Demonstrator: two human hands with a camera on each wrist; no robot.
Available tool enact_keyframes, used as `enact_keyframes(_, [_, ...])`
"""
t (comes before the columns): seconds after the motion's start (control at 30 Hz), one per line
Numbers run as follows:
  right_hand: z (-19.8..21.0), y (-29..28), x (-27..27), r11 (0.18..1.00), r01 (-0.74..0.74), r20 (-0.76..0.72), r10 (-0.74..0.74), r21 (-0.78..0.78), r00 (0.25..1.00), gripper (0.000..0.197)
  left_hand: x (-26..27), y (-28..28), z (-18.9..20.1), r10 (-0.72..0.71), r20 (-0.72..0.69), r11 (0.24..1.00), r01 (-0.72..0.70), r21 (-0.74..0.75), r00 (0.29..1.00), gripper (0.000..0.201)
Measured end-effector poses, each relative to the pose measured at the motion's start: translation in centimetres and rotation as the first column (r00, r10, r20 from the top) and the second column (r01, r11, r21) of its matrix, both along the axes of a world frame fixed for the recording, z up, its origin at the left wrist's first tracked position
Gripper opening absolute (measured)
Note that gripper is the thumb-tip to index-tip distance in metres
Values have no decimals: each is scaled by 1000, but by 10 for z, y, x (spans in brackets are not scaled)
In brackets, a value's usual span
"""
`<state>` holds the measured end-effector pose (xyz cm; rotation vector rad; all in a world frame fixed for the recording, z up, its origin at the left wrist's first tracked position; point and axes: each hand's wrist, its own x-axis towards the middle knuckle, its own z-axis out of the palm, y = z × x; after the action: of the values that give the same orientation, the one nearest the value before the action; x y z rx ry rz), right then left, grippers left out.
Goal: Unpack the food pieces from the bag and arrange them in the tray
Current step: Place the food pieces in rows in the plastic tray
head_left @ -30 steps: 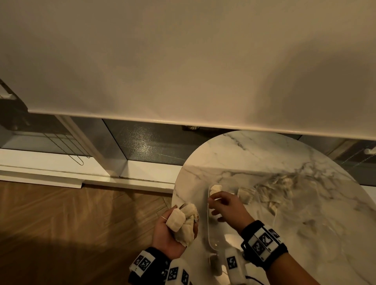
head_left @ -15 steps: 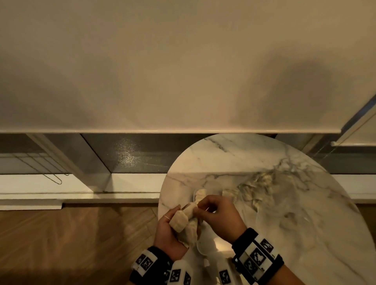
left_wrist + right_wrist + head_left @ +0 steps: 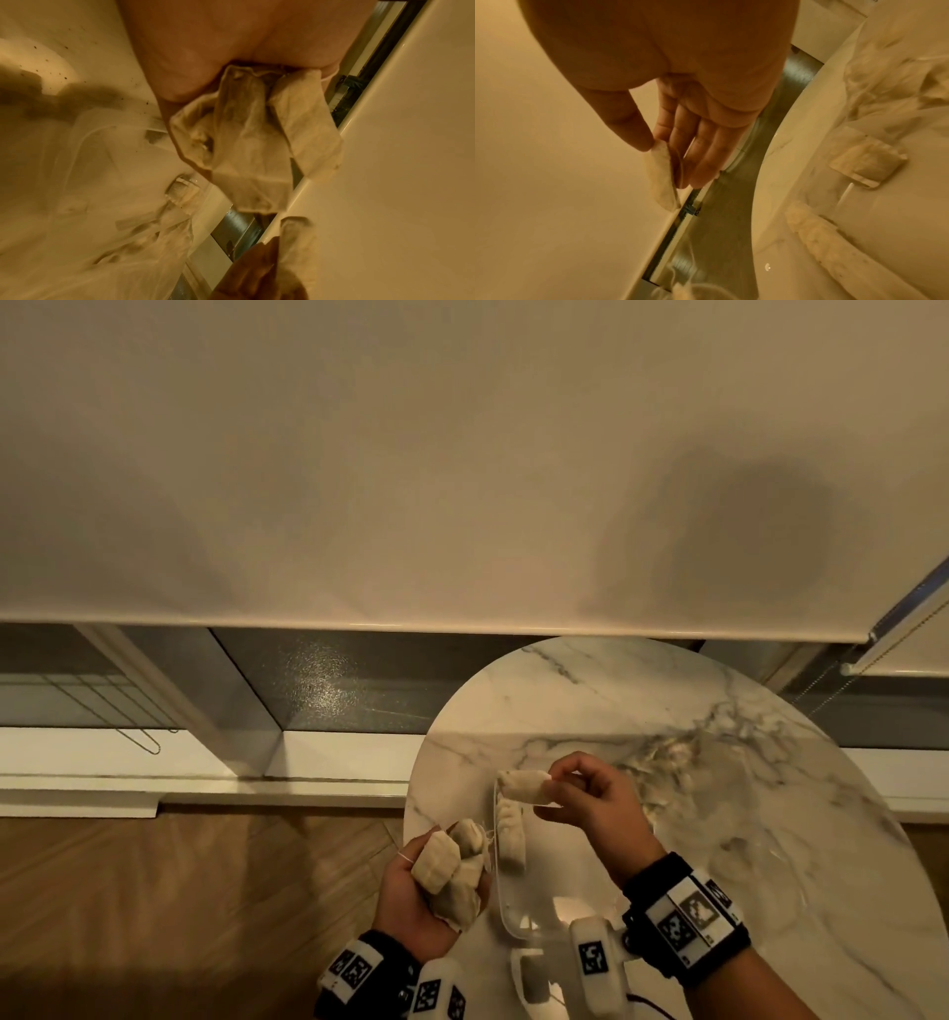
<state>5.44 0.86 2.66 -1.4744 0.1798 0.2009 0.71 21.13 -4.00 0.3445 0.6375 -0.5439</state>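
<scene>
Left hand (image 3: 421, 891) curled round a bunch of pale food pieces (image 3: 452, 865), at the near left edge of the marble surface (image 3: 590, 701). Right hand (image 3: 590, 793) pinching one piece (image 3: 524, 785) above the far end of the clear tray (image 3: 506, 911). More pieces (image 3: 511, 834) lying in the tray. Crumpled bag (image 3: 683, 762) to the right.

- A round marble tabletop (image 3: 590, 701) stands by the window.
- A cream roller blind (image 3: 462, 454) hangs low above it.
- Herringbone wood floor (image 3: 179, 891) spreads at left.
</scene>
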Motion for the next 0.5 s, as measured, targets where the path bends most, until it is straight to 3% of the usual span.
enact_keyframes(0.1, [-14, -6, 7, 994, 43, -78, -51, -102, 996, 10, -5, 8, -4, 15, -16, 999, -14, 36, 1000, 39])
enact_keyframes(0.2, [-44, -9, 16, 949, -50, -148, 3, -311, 989, 4, -11, 16, -9, 65, -49, 998, -65, 4, 997, 44])
enact_keyframes(0.27, [-69, -12, 20, 844, -202, -200, 115, -497, 973, 4, -15, 21, -12, 84, -34, 996, -85, -23, 996, 32])
enact_keyframes(0.33, [-88, -14, 21, 671, -383, -303, 240, -634, 922, 6, -19, 25, -12, 86, 1, 995, -86, -56, 996, 16])
enact_keyframes(0.43, [-103, -10, 21, 494, -607, -462, 394, -623, 795, 5, -22, 27, -14, 119, -23, 988, -121, -100, 993, 23])
enact_keyframes(0.5, [-111, -5, 23, 399, -671, -509, 442, -625, 738, 2, -24, 28, -14, 142, -43, 985, -145, -93, 989, 21])
